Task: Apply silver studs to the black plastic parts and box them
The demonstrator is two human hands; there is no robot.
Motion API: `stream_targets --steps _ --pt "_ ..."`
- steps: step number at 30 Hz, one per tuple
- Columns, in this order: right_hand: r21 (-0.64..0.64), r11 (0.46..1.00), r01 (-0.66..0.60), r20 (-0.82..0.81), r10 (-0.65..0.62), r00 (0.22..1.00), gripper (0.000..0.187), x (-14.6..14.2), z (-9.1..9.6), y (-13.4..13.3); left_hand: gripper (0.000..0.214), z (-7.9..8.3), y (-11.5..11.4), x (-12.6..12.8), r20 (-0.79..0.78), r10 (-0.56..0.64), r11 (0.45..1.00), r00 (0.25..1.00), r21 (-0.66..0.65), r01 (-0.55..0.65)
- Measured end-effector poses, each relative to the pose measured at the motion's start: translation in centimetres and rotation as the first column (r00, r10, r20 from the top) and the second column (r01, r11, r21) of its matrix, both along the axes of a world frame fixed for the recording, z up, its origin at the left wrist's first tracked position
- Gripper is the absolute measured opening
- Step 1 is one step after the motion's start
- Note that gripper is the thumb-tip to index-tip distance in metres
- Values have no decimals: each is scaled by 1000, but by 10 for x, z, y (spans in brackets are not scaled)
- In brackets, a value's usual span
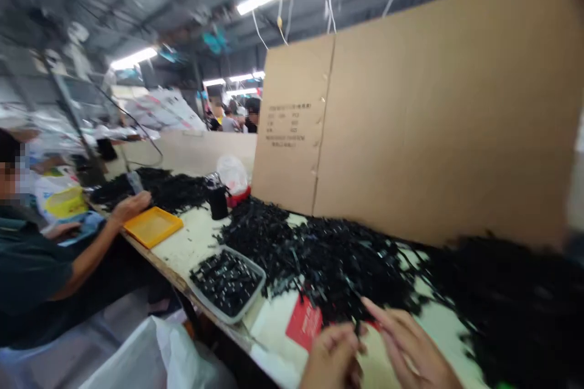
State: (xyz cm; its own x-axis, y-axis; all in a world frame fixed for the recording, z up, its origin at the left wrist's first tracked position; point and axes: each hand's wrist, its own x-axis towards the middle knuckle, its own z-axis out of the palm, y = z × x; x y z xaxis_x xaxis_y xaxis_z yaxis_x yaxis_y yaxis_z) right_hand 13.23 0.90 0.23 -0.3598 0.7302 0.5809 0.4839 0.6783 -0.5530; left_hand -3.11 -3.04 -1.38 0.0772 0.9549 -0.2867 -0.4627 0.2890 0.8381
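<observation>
Black parts (328, 261) lie in 3 heaps along the table (201, 231), too tangled to count singly; the heap at the right is blurred and cut off by the frame. Behind the nearer 2 stands 1 tall cardboard sheet (433, 109), its print too soft to read and its foot partly hidden. At the left edge, 1 co-worker (31, 267) is cut off, 1 forearm stretched toward the table. Below, 1 white bag (155, 352) runs out of view. Near the table's front edge sits 1 clear tub (250, 301) filled with more parts, and beyond it 1 yellow tray (152, 226).

The right hand (406, 340) comes in from below, index finger extended toward the middle heap; whether it grips anything I cannot tell. The left hand (335, 352) is just beside it, fingers curled, thumb and finger pinching 1 small dark piece (357, 328), mostly covered. Both wrists are out of frame. 1 black cup (218, 203) stands farther back; 1 red card (304, 322) lies near the left hand.
</observation>
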Motion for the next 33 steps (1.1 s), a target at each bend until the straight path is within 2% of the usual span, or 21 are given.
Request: stream_targets --steps 2,3,5,8,10,12,17,26,33 --pt "-55 994 -99 -87 94 992 37 -22 0 -32 35 13 -9 4 12 45 999 999 14 -45" --pt "-111 990 -88 -129 73 989 36 -28 -2 -42 32 19 -13 4 21 46 999 999 -1 -46" --pt "-195 981 -13 -246 -36 969 33 -33 -8 -52 29 27 -18 0 59 45 997 997 -62 -42" --pt "-308 948 80 -354 -192 915 23 -27 -13 -61 30 31 -24 -2 102 47 990 994 -141 -32" --pt "-277 957 90 -342 -186 921 12 -24 -12 -65 30 30 -27 1 114 24 989 993 -147 -7" --pt "-188 979 83 -298 -137 945 9 -23 -8 -67 28 29 -29 5 111 -13 991 994 -128 27" --pt "-52 994 97 -269 -108 957 17 -23 -5 -66 23 32 -29 7 87 -31 992 996 -121 41" --pt "-10 993 118 -173 -117 978 36 -18 -18 -69 24 30 -28 6 142 -57 987 988 -143 78" --pt "1 989 149 -159 -147 976 39 -15 -31 -73 31 28 -28 10 116 -45 983 992 -171 65"
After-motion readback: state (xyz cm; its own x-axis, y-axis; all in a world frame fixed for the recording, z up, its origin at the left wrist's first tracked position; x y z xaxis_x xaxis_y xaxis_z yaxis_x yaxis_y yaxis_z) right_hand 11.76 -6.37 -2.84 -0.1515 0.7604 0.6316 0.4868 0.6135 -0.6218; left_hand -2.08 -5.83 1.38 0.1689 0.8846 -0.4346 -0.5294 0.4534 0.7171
